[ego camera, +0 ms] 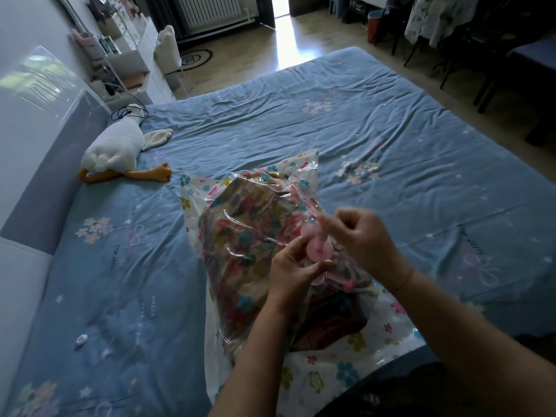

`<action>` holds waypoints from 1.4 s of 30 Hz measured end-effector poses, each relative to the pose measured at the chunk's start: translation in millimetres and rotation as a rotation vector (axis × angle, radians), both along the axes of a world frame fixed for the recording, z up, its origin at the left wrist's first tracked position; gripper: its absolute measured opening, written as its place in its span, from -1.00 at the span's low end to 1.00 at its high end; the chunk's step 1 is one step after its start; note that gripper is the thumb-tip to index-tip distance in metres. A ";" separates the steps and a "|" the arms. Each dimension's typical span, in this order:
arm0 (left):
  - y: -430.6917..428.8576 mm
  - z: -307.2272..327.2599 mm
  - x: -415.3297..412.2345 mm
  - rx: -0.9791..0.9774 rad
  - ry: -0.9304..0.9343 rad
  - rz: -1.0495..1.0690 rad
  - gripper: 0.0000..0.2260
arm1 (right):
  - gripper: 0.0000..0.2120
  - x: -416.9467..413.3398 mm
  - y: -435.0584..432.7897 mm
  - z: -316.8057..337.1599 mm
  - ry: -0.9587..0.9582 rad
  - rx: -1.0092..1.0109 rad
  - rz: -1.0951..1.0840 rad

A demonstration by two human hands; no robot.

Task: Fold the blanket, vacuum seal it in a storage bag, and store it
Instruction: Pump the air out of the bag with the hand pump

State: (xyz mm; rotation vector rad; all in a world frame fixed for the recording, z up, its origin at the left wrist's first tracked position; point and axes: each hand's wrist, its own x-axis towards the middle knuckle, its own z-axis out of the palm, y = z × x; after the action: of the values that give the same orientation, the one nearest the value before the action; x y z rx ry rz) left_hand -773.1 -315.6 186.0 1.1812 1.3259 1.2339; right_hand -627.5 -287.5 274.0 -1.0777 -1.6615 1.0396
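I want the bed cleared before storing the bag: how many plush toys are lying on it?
1: a white goose plush on the bed, far left by the headboard. Others could lie outside the frame.

Left hand (pixel 293 267), right hand (pixel 362 236) curled

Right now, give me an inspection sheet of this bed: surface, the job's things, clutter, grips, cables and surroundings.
Surface: blue flowered bed sheet, creased.
Job's things: storage bag lies on it with the flowered blanket inside; pink valve on top.
Clutter: goose toy near the left edge; small white cap nearer the camera.
Grips: left hand holds the valve; right hand pinches a blurred pink part just above it.
Cables: black cable looped by the goose toy's head.
Surroundings: radiator, white chair, red bin on the floor beyond the bed.
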 end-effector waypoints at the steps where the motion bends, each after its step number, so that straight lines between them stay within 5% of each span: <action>1: -0.4 -1.1 0.3 0.002 0.000 -0.005 -0.52 | -0.59 0.4 0.2 -16.3 -0.110 -0.075 -0.003; 3: -0.3 -2.9 -0.8 0.004 0.000 -0.006 -0.50 | -0.59 2.1 3.0 -23.8 -0.180 -0.092 -0.016; 9: 5.0 -0.5 -3.0 -0.001 0.059 -0.013 -0.49 | -0.59 6.1 7.2 57.8 0.326 0.146 0.050; 16: -0.4 -5.7 -3.2 0.002 0.035 0.000 -0.46 | -0.57 0.3 5.9 -33.0 -0.266 -0.122 -0.011; 22: 4.5 -3.3 -4.0 0.003 0.049 0.016 -0.50 | -0.53 -0.1 5.6 52.0 0.287 0.202 -0.019; 28: -2.9 -4.6 -0.9 0.015 0.012 0.011 -0.49 | -0.40 -2.9 -1.7 -39.7 -0.197 -0.083 -0.051; 35: 1.1 -3.0 -4.1 -0.002 0.022 0.021 -0.48 | -0.56 -4.2 -3.9 37.9 0.268 0.235 -0.071; 42: -2.7 -4.9 -2.8 0.005 0.014 0.018 -0.50 | -0.53 -1.3 0.0 -31.5 -0.151 -0.095 -0.041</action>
State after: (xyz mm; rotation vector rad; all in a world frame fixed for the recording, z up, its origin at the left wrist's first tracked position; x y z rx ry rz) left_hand -775.9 -318.3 181.1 1.1859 1.3474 1.2452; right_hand -628.8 -287.5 242.5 -1.2742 -1.7160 1.0408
